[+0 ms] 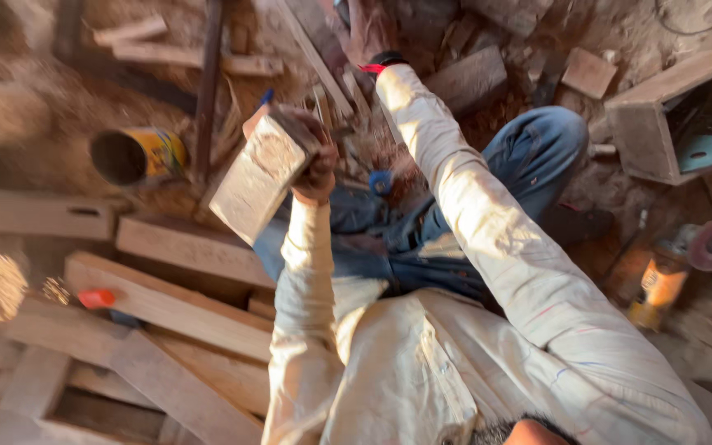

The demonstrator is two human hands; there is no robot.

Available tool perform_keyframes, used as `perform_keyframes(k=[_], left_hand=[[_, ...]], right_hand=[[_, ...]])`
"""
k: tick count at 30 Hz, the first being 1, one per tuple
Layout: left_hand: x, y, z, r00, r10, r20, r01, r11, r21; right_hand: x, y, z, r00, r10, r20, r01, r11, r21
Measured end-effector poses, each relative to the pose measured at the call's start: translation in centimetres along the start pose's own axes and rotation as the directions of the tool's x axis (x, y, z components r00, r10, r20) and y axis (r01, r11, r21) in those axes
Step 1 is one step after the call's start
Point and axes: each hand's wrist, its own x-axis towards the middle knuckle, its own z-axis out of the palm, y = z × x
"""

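Overhead, the left hand [316,169] is clamped around a wooden block [257,177], which juts down-left from its grip.

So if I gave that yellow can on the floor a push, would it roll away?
Probably a little. The yellow can lies on its side, round and open-mouthed, so it could roll. It looks empty, so likely light. The sawdust floor and the wooden planks beside it would probably stop it soon.
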Motion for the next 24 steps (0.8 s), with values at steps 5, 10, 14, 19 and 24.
perform_keyframes(k=[5, 10, 14, 19, 24], left_hand=[[-0.7, 0.2, 1.2, 0.979, -0.197, 0.061, 0.206, 0.943, -0.260], [-1.3, -1.1, 0.9, 0.955, 0.175, -0.240, -0.185, 0.982, -0.020], [-0.7, -1.2, 0.4, 0.997, -0.067, -0.029, 0.062, 0.984, -0.170], [-1.0, -0.7, 0.9, 0.986, 0.060, -0.156, -0.047, 0.995, 0.087], [1.0, -2.3, 2.6, 0.762, 0.566, -0.315, -0.177, 0.650, 0.740]], right_hand=[[-0.1, 1.9, -1.2, 0.994, -0.065, 0.090, 0.042, 0.969, 0.245], [-3.9, 5.2, -5.3, 0.978, -0.206, -0.016, 0.197, 0.907, 0.373], [-5.9, 7.6, -8.5, 0.940, -0.288, -0.185, 0.341, 0.821, 0.458], [-7.5, 11.2, -9.4, 0.941, -0.230, -0.249, 0.339, 0.648, 0.682], [-8.6, 12.2, -9.8, 0.949, -0.235, -0.210, 0.315, 0.725, 0.612]])
